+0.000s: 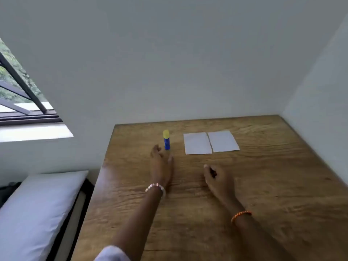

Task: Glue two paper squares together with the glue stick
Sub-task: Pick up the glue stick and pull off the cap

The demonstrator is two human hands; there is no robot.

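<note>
A blue glue stick (166, 140) with a yellow cap stands upright on the wooden table (273, 185), towards the far left. Two white paper squares lie flat side by side to its right: the left square (197, 143) and the right square (223, 141), their edges nearly touching. My left hand (161, 162) reaches over the table just short of the glue stick, fingers apart, holding nothing. My right hand (216, 178) rests on the table in front of the papers, fingers loosely curled, with nothing in it.
White walls close off the table at the back and on the right. Left of the table lies a bed with a white pillow (35, 210). A window (20, 91) opens at the far left.
</note>
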